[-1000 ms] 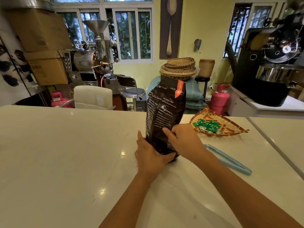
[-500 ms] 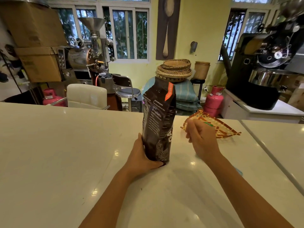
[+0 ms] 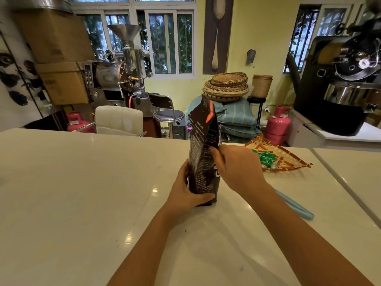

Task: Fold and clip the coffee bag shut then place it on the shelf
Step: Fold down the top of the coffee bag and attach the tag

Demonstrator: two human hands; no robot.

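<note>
A tall dark brown coffee bag [image 3: 203, 145] with white print and an orange stripe stands upright on the white counter [image 3: 82, 182]. Its top is unfolded and stands up. My left hand [image 3: 185, 190] wraps around the bag's base from the left. My right hand [image 3: 235, 168] grips the bag's right side at mid height, thumb on the front. A long light blue clip [image 3: 296, 205] lies on the counter to the right, partly hidden behind my right forearm.
A triangular woven tray [image 3: 288, 159] with green packets lies behind the clip. A seam splits the counter at right. Beyond the counter stand a white chair [image 3: 119, 119], coffee roasters, pink gas cylinders and stacked baskets. No shelf is in view.
My right hand let go of the bag, lifted away to the right, then came back onto its right side. The bag has turned, now showing its narrow edge. The left hand stayed at the base.
</note>
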